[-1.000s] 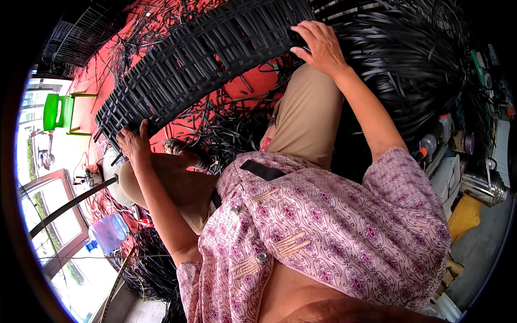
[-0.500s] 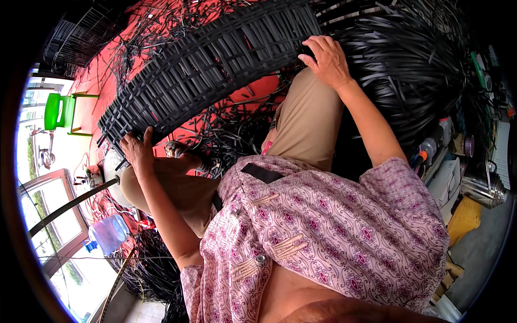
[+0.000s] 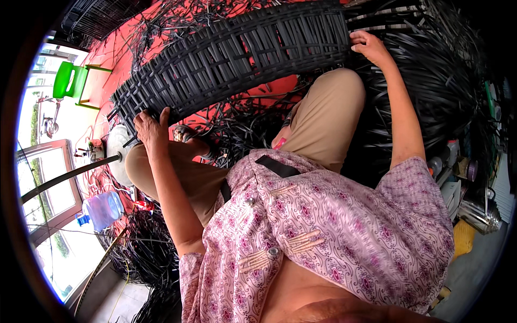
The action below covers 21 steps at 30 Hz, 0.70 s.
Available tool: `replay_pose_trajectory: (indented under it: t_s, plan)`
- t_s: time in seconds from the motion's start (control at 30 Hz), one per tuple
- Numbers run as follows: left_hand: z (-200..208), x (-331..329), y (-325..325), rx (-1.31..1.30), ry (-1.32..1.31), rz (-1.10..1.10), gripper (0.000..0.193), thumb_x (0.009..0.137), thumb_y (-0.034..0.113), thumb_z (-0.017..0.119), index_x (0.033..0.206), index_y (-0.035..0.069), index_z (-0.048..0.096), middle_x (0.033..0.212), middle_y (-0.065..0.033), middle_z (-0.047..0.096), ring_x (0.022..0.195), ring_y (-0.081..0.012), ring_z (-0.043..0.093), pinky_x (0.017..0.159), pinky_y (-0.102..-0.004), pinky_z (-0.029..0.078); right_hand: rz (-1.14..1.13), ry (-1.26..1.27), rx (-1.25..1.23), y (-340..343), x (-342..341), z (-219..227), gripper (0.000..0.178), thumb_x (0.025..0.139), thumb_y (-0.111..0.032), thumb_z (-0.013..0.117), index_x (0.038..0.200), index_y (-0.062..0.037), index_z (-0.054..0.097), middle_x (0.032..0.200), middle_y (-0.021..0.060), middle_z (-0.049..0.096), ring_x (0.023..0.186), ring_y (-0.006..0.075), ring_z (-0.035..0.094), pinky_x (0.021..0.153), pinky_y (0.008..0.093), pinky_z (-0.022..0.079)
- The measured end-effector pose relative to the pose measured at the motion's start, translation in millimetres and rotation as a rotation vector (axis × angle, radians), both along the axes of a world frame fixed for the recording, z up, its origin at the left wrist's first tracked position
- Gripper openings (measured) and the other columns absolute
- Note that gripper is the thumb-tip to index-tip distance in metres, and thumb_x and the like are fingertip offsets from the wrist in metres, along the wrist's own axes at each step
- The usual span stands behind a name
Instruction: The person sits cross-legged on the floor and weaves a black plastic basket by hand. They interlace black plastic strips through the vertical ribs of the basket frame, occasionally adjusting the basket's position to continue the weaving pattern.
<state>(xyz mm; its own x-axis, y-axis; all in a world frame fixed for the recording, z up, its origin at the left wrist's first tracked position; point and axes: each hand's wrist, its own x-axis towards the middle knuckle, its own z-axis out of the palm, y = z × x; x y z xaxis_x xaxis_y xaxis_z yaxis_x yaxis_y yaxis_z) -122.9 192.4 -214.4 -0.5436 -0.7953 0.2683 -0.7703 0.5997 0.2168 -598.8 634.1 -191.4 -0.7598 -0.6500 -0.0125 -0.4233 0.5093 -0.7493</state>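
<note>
Right hand [image 3: 373, 49] has moved outward along the long black woven-strip panel [image 3: 231, 55].
Right fingers bend loosely at one end; left hand [image 3: 153, 132], fingers spread, touches the other.

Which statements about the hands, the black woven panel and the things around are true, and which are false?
1. The left hand is at the near edge of the woven panel. True.
2. The right hand is at the panel's left end. False: the right hand is at its right end.
3. The chair is blue. False: the chair is green.
4. Black strips are heaped on the person's right. True.
</note>
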Motion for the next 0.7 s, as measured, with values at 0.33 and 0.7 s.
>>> replay_pose_trajectory:
  t_s: [0.33,0.7]
  plan:
    - [5,2,13,0.025,-0.009,0.01,0.071,0.082,0.053,0.073,0.123,-0.002,0.053,0.126,-0.024,0.051,0.121,-0.043,0.048,0.1,-0.0537,0.041,0.079,-0.306,0.08,3,-24,16,0.043,0.079,-0.002,0.069,0.121,0.0057,0.061,0.095,0.0103,0.07,0.087,0.0163,0.067,0.079,0.0287,0.053]
    - [-4,9,11,-0.012,-0.006,-0.005,0.072,0.083,0.053,0.073,0.124,-0.003,0.053,0.128,-0.0243,0.051,0.123,-0.0432,0.047,0.101,-0.053,0.041,-0.055,-0.016,-0.267,-12,-26,1,0.031,0.081,-0.006,0.071,0.111,0.0003,0.068,0.094,0.0058,0.072,0.087,0.0139,0.068,0.08,0.0272,0.053]
